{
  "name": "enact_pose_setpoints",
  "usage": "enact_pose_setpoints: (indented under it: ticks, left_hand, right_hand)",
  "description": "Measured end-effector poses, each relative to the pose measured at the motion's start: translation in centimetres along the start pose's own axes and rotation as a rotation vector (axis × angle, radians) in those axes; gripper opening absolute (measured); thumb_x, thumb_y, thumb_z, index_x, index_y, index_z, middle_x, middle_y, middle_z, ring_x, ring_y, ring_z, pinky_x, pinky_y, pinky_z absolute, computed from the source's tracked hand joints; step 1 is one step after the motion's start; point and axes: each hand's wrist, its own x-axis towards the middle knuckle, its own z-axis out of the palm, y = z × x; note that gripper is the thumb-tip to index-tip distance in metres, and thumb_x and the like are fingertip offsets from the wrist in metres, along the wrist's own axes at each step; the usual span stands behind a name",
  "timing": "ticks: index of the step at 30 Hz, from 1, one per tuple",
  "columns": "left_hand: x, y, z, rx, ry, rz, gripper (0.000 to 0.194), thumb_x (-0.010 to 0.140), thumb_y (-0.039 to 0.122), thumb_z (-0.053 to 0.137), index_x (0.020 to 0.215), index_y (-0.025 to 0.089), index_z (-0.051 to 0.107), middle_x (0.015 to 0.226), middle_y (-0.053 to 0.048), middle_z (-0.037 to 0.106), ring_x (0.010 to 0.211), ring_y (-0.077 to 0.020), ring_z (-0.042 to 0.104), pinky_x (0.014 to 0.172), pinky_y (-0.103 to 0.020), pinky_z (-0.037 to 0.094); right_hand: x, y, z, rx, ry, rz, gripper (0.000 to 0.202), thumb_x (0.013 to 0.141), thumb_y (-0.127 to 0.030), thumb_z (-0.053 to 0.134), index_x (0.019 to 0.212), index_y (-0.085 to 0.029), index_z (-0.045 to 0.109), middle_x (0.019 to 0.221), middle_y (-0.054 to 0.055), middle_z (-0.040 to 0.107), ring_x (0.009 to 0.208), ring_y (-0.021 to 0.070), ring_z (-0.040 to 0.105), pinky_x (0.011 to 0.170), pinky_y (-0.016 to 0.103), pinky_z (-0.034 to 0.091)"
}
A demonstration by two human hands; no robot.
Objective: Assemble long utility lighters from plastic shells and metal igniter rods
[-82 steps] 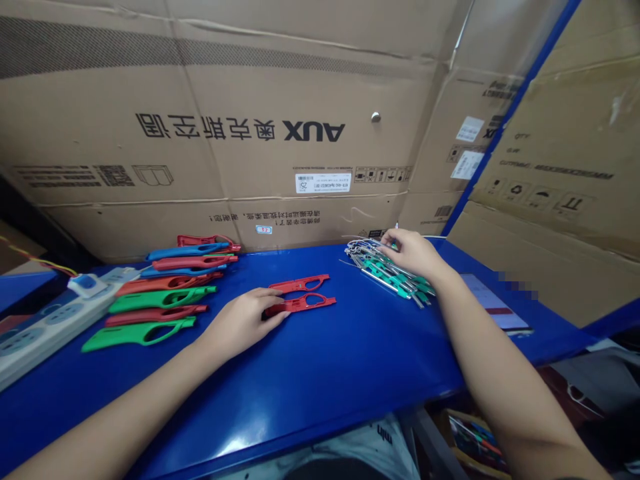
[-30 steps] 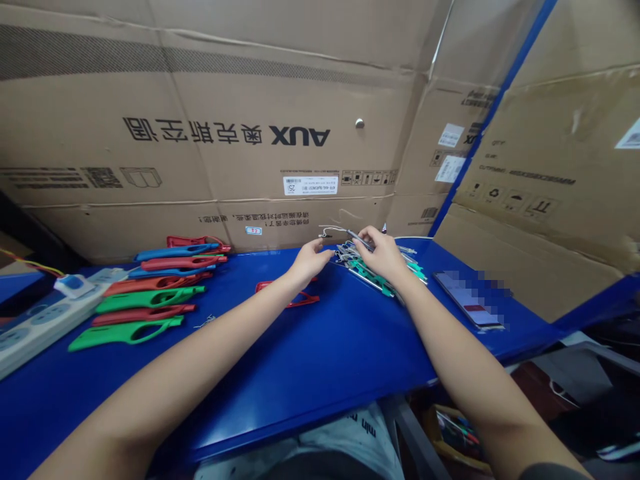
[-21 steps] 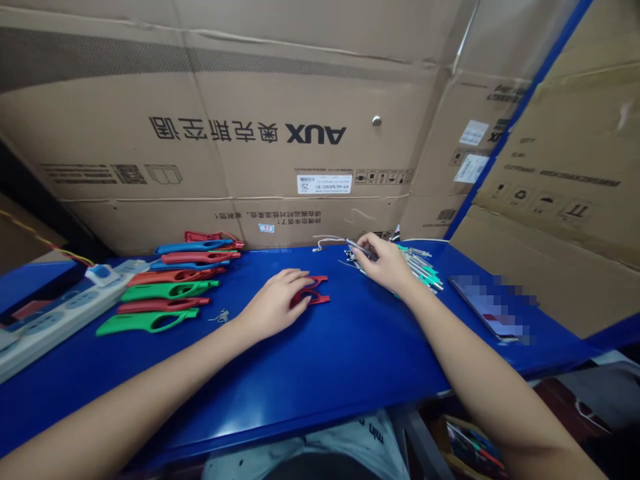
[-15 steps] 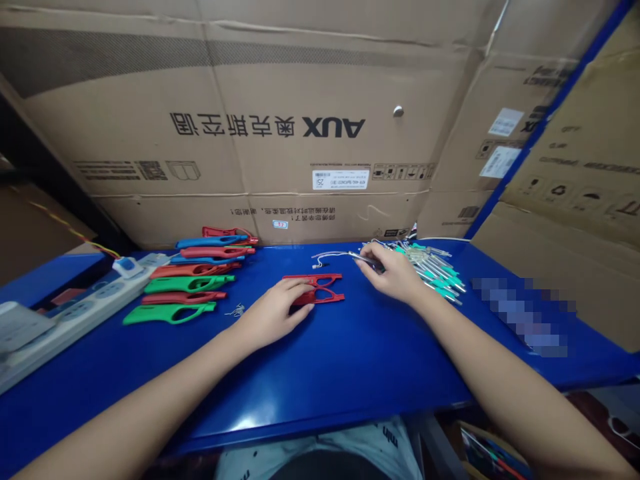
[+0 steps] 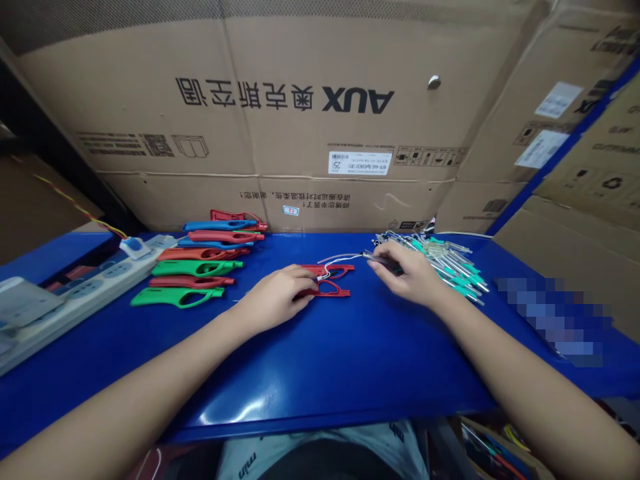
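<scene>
My left hand (image 5: 280,293) lies over two red lighter casing halves (image 5: 341,292) on the blue table, its fingers bent around their left ends. Between thumb and fingers, my right hand (image 5: 407,272) pinches a lighter rod (image 5: 370,255), mostly hidden by the hand. From its left end trail thin wires (image 5: 345,257), and a small white connector (image 5: 321,277) hangs over the casings close to my left fingertips. To the right of my right hand lies a pile of metal lighter rods (image 5: 457,273) with green parts.
Red, blue and green lighter casings (image 5: 197,268) lie in a stacked row at the left. Beyond them runs a white power strip (image 5: 95,287) with plugs. Cardboard (image 5: 280,153) walls the back and right. A blurred-out object (image 5: 555,323) lies at the right.
My right hand has brought the rod's wires and connector over the red casings. My left hand stays on the casings. The camera view has shifted slightly.
</scene>
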Motion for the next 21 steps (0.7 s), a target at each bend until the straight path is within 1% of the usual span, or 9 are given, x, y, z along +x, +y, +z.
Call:
enact_pose_setpoints:
  ticks: [3, 6, 8, 11, 15, 18, 21]
  left_hand:
    - [0.1, -0.2, 0.7, 0.003, 0.062, 0.015, 0.025, 0.094, 0.022, 0.058, 0.117, 0.019, 0.068, 0.13, -0.01, 0.065, 0.123, -0.0257, 0.058, 0.104, -0.041, 0.049]
    - [0.0, -0.3, 1.3, -0.009, 0.093, -0.018, 0.038, 0.095, 0.026, 0.057, 0.131, 0.016, 0.06, 0.133, -0.013, 0.064, 0.125, -0.0261, 0.057, 0.106, -0.042, 0.048]
    - [0.0, -0.4, 1.5, -0.024, 0.083, -0.022, 0.039, 0.097, 0.026, 0.054, 0.135, 0.017, 0.057, 0.135, -0.012, 0.063, 0.126, -0.0253, 0.058, 0.106, -0.042, 0.048]
    - [0.0, -0.5, 1.2, -0.024, 0.043, 0.002, 0.035, 0.098, 0.027, 0.054, 0.13, 0.019, 0.062, 0.132, -0.01, 0.066, 0.123, -0.0252, 0.06, 0.105, -0.042, 0.049]
    - [0.0, -0.8, 0.2, 0.016, -0.017, 0.034, 0.031, 0.097, 0.033, 0.058, 0.122, 0.018, 0.068, 0.125, -0.011, 0.069, 0.114, -0.0256, 0.064, 0.099, -0.04, 0.052]
    - [0.0, -0.9, -0.4, 0.056, -0.045, 0.056, 0.029, 0.095, 0.035, 0.061, 0.118, 0.019, 0.071, 0.124, -0.01, 0.069, 0.111, -0.0259, 0.064, 0.096, -0.039, 0.052]
    - [0.0, -0.9, -0.5, 0.093, -0.056, 0.056, 0.031, 0.094, 0.038, 0.063, 0.118, 0.021, 0.071, 0.124, -0.009, 0.068, 0.11, -0.0264, 0.062, 0.093, -0.039, 0.052]
  right_hand:
    - [-0.1, 0.1, 0.1, -0.011, -0.017, -0.002, 0.012, 0.095, -0.033, 0.056, 0.097, -0.021, 0.057, 0.08, 0.001, 0.063, 0.063, 0.0126, 0.056, 0.061, 0.025, 0.042]
    - [0.0, 0.1, 0.1, -0.019, -0.028, -0.007, 0.012, 0.095, -0.033, 0.056, 0.097, -0.021, 0.057, 0.081, 0.001, 0.064, 0.065, 0.0128, 0.057, 0.062, 0.025, 0.042]
    - [0.0, 0.0, 0.1, -0.031, -0.045, -0.005, 0.012, 0.095, -0.033, 0.056, 0.097, -0.021, 0.057, 0.08, 0.001, 0.065, 0.065, 0.0128, 0.057, 0.062, 0.025, 0.041]
    - [0.1, -0.2, 0.1, -0.04, -0.075, 0.005, 0.012, 0.096, -0.033, 0.055, 0.097, -0.021, 0.057, 0.079, 0.001, 0.065, 0.062, 0.0122, 0.056, 0.06, 0.024, 0.04]
    - [0.1, -0.3, 0.2, -0.032, -0.117, 0.007, 0.014, 0.096, -0.034, 0.054, 0.097, -0.021, 0.057, 0.08, 0.001, 0.065, 0.063, 0.0121, 0.056, 0.059, 0.024, 0.04]
    - [0.1, -0.3, 0.2, -0.023, -0.134, 0.01, 0.013, 0.096, -0.034, 0.054, 0.097, -0.021, 0.057, 0.08, 0.001, 0.065, 0.064, 0.0124, 0.056, 0.06, 0.024, 0.04]
    - [0.1, -0.2, 0.3, -0.012, -0.145, 0.01, 0.013, 0.096, -0.034, 0.054, 0.097, -0.021, 0.057, 0.081, 0.001, 0.065, 0.065, 0.0124, 0.056, 0.061, 0.024, 0.04]
